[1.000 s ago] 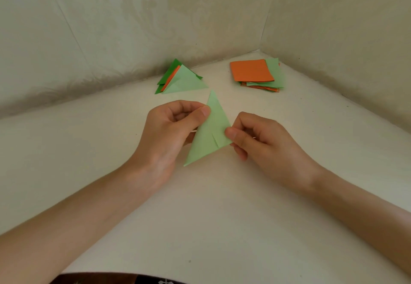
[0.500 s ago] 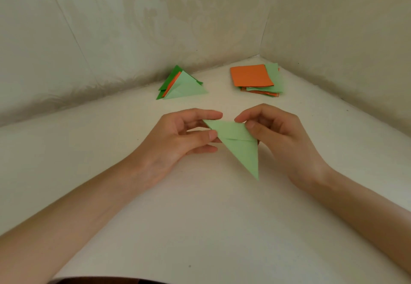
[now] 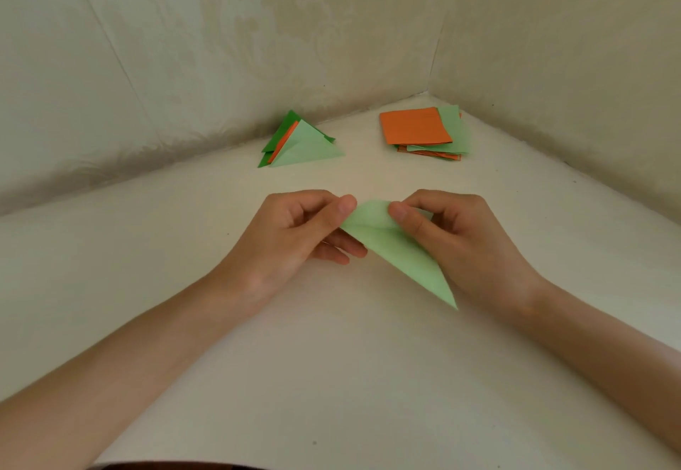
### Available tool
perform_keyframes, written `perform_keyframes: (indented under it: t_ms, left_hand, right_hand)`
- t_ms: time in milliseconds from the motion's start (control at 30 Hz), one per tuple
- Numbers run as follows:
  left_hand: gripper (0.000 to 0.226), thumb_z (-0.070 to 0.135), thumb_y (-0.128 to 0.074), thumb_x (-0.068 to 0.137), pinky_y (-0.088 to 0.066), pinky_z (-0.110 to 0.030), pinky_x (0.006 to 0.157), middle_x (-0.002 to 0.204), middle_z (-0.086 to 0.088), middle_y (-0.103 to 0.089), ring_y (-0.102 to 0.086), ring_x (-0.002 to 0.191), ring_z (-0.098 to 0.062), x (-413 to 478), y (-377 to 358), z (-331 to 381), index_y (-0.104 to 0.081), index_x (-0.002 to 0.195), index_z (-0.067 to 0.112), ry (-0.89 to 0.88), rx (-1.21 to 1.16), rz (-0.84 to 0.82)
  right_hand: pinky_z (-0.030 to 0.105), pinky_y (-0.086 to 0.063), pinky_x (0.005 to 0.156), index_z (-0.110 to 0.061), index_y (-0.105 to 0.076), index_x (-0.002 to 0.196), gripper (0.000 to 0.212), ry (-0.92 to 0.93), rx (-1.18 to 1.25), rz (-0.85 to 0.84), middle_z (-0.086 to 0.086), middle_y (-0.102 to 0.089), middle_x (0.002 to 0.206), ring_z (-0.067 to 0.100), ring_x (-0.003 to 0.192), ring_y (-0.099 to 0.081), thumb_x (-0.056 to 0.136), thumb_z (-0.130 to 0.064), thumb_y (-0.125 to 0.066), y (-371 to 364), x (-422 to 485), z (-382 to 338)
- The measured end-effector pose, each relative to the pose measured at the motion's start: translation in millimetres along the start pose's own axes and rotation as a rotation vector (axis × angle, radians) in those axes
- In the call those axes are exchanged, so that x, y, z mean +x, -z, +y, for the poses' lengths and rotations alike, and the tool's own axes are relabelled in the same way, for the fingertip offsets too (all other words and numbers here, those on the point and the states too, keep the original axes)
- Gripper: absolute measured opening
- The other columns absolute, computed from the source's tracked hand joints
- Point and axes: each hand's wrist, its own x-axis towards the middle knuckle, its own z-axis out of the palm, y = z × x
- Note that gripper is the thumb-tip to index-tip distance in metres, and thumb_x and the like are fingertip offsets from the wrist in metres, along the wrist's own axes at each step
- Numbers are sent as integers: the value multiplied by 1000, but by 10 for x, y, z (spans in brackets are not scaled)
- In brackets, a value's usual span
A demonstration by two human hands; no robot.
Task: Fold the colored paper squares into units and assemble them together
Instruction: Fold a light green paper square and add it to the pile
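Both hands, left hand (image 3: 294, 234) and right hand (image 3: 457, 237), pinch the light-green folded triangle (image 3: 398, 248) at its top corners; the paper is light and easily creased, so grip near the folds.

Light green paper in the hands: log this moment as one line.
left hand: pinches light green triangle | right hand: pinches it too | folded units: back left | paper squares: back right

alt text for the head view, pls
The left hand and right hand pinch the top corners of a light green folded triangle over a white surface, its long tip pointing toward the camera. Behind lie a pile of folded units, left, and a stack of orange and green squares, right.
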Motion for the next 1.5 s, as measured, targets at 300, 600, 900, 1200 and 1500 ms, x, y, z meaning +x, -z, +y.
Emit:
perform_keyframes:
  t_ms: [300, 600, 900, 1200, 1500]
  left_hand:
    - [30, 4, -65, 74, -52, -19, 69, 74, -1, -67, -62, 67, -10, 29, 52, -77, -56, 99, 19, -131, 43, -82]
    - [19, 17, -63, 79, -54, -22, 67, 67, 2, -64, -62, 66, -9, -14, 32, -24, -56, 73, -1, -128, 110, -67]
    - [17, -3, -56, 88, -55, -25, 69, 78, -10, -71, -67, 74, -18, -14, 72, -6, -61, 99, 10, 9, 33, -63]
    - [21, 9, -56, 75, -52, -24, 64, 76, -8, -67, -64, 72, -18, 23, 110, -14, -71, 70, 22, -15, -17, 10]
    - [36, 7, -42, 71, -52, -21, 69, 87, -9, -74, -67, 84, -17, 31, 130, -30, -77, 69, 13, -6, -20, 15]
  right_hand:
    - [28, -37, 52, -2, -63, 71, 34, -149, 257, 35, 15, -51, 66, 21, 60, -43, 83, -33, -56, 38, 33, -23]
    - [27, -41, 53, -8, -67, 73, 26, -149, 291, 14, 11, -59, 67, 20, 61, -50, 82, -30, -59, 60, 30, -21]
    - [26, -50, 62, -5, -64, 90, 7, -62, 274, -89, 5, -68, 77, 13, 70, -63, 83, -2, -64, 113, 15, -9]
    - [20, -43, 64, -11, -55, 89, 17, 76, 289, -202, -4, -60, 79, 13, 69, -53, 84, 3, -45, 114, 18, 40]
    - [25, -43, 82, -6, -71, 88, 38, 67, 254, -176, 8, -63, 95, 25, 93, -58, 73, 2, -37, 149, 6, 77]
